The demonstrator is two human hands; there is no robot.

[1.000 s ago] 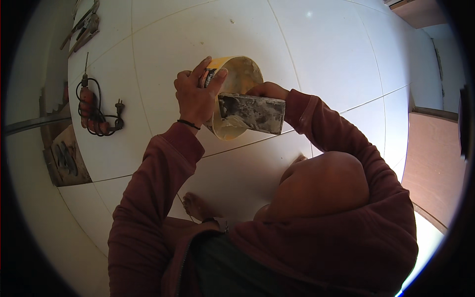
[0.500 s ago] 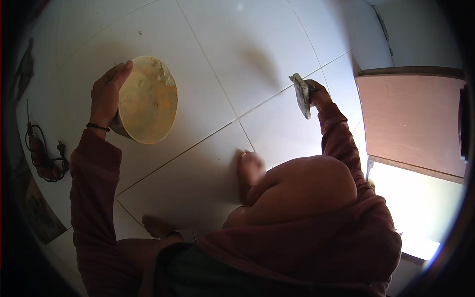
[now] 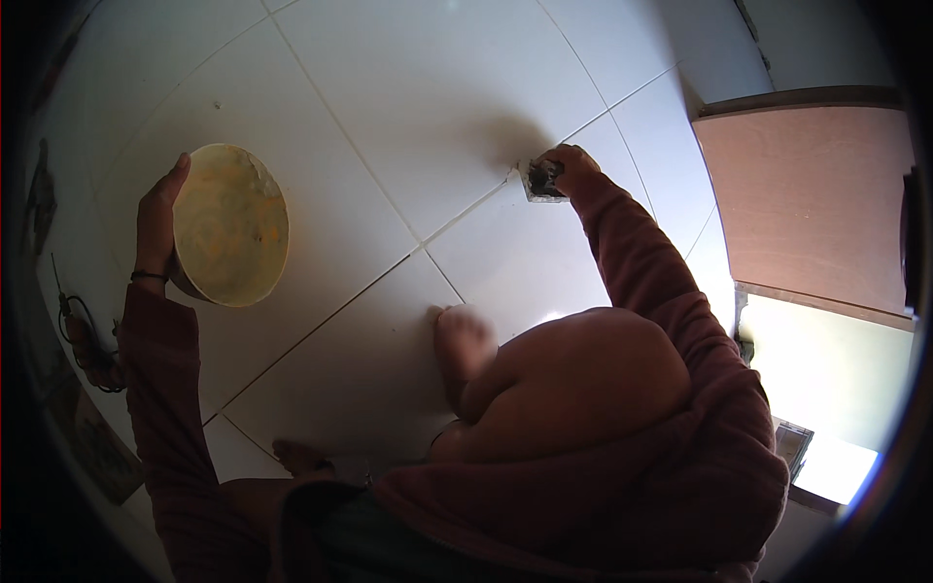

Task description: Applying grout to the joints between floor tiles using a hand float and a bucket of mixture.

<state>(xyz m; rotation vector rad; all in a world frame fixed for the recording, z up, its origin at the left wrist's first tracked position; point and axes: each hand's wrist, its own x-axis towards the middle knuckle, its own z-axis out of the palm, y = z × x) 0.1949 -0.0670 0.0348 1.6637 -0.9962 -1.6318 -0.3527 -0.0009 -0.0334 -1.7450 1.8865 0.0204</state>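
Note:
My left hand (image 3: 158, 214) grips the left rim of a round pale tub (image 3: 238, 228), thumb over the edge. Pale yellowish paste smears coat its inside, and the tub tilts so that I see into it. My right hand (image 3: 580, 171) is closed round a small flat spreader (image 3: 540, 185) crusted with grey-white residue. The spreader's edge rests at a joint between white floor tiles (image 3: 369, 117). A lump of pale paste (image 3: 512, 173) sits at its far left corner. Toward the lower left, that same joint (image 3: 321, 330) looks darker.
A corded power tool (image 3: 89, 350) with a long thin bit lies at the left. Behind it is a dark object (image 3: 41, 199) I cannot make out. A pinkish-brown panel (image 3: 807, 204) stands at the right, above a bright opening. My bare foot (image 3: 462, 340) is on the tiles.
My right hand has moved left and the spreader has turned from edge-up to lying against the tile joint. The tub and my left hand have shifted left and slightly nearer in the view.

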